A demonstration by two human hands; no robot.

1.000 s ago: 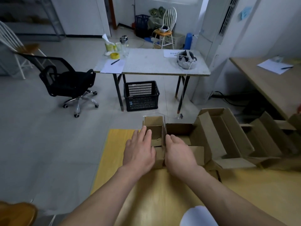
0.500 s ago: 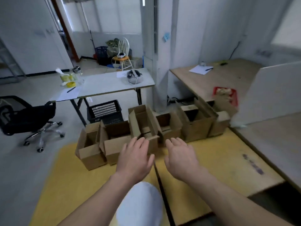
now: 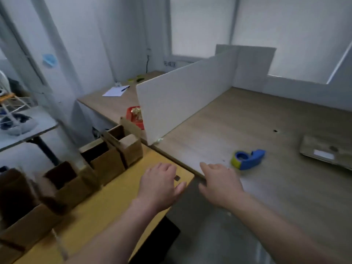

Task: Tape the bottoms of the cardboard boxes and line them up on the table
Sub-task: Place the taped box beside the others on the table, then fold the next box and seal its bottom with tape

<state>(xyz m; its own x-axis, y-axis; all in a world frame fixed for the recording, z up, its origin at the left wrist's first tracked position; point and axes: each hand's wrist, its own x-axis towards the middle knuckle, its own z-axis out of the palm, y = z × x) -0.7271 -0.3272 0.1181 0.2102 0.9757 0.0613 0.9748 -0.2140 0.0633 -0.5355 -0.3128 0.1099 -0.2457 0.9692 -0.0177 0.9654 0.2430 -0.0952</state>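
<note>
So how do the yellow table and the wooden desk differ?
The yellow table carries a row of open boxes; the desk carries a blue tape dispenser. The desk has a white divider; the table has none. Both are flat and stand side by side.

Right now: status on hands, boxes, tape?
Left hand open over yellow table. Right hand open, just short of blue tape dispenser. Cardboard boxes in row, left. Nothing in between.

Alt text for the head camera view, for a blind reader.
The empty left hand hovers over a yellow table lined with open cardboard boxes; the empty right hand reaches over a wooden desk toward a blue tape dispenser.
</note>
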